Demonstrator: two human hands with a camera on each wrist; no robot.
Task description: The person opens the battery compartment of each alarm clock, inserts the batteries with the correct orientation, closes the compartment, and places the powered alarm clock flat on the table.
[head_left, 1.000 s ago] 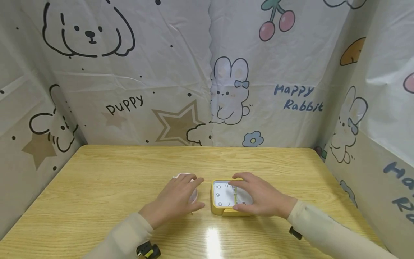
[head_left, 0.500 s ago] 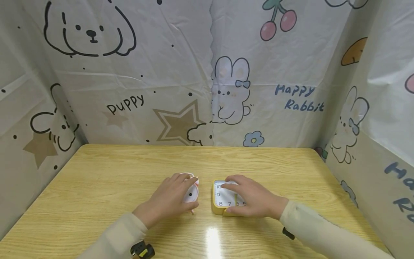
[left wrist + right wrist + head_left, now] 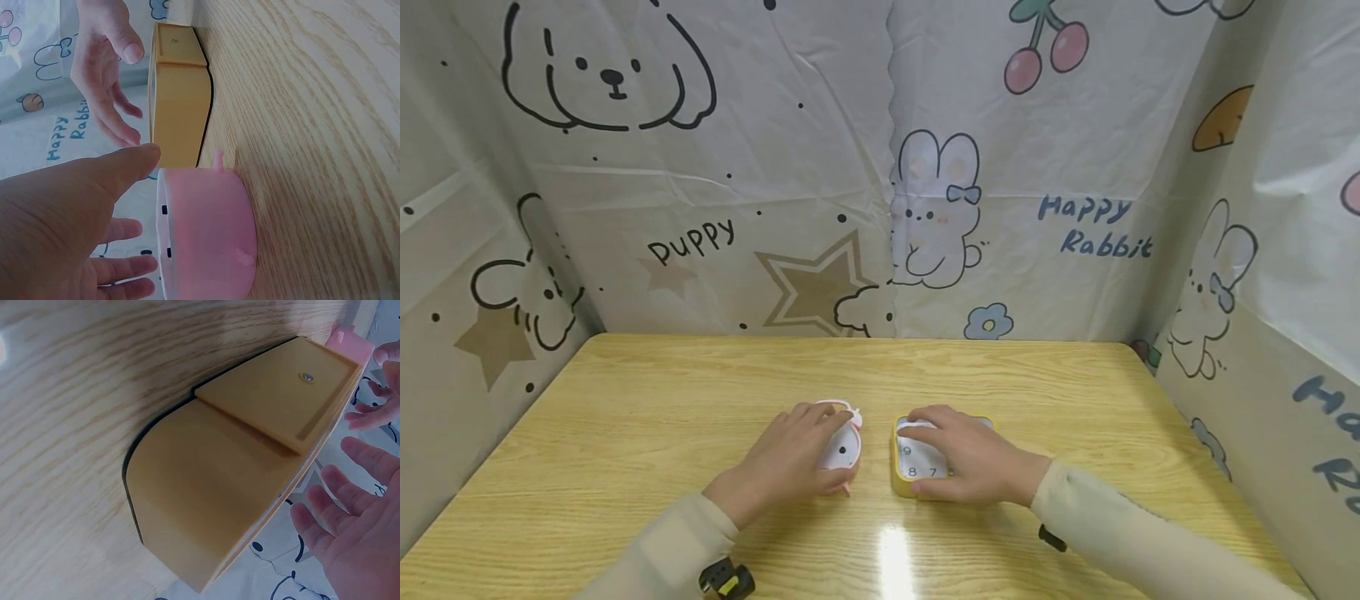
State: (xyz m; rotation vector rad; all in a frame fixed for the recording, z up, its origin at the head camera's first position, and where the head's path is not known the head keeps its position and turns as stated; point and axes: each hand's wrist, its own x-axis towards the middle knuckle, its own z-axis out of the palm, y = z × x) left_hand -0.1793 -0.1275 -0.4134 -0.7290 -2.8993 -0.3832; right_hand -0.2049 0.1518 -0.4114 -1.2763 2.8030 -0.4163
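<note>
A round pink alarm clock (image 3: 844,452) lies face up on the table, its white dial partly covered by my left hand (image 3: 786,457). That hand's thumb and fingers are spread over the dial; the left wrist view shows them above the front of the pink case (image 3: 212,231). Beside it on the right, a square yellow clock (image 3: 922,463) with a white numbered dial also lies face up. My right hand (image 3: 973,457) is spread over its dial and hides much of it. In the right wrist view the fingers (image 3: 340,519) stand apart from the yellow case (image 3: 200,469).
A light wood-grain table (image 3: 685,383) carries both clocks, with a narrow gap between them. Behind and at the sides hangs a pale curtain (image 3: 820,167) printed with cartoon animals. Each wrist wears a dark camera band, such as the left band (image 3: 727,579).
Both hands have shifted left: the left hand uncovers more of the pink clock's dial, while the right hand moves further across the yellow clock's dial. Both clocks have stayed put.
</note>
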